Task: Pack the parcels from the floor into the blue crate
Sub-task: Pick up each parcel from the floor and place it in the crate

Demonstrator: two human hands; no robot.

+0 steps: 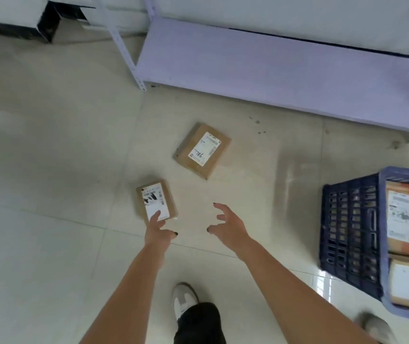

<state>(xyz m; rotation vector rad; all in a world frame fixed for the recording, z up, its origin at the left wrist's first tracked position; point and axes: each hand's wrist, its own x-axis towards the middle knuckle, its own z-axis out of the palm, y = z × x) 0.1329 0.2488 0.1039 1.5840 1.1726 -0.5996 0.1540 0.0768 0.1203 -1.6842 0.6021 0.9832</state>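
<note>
Parcels — two flat brown cardboard boxes with white labels — lie on the glossy tiled floor (49,170): your left hand (157,229), fingers spread, overlaps the smaller parcel (156,201), your right hand (228,224) hangs loosely curled and empty below the larger parcel (202,150), the slatted blue crate (349,229) well right.

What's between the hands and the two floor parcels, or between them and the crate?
Nothing visible. The left hand already overlaps the near edge of the small parcel; the right hand hangs open over bare tile. The larger parcel lies clear beyond. Open floor runs to the blue crate, which already holds parcels.
</note>
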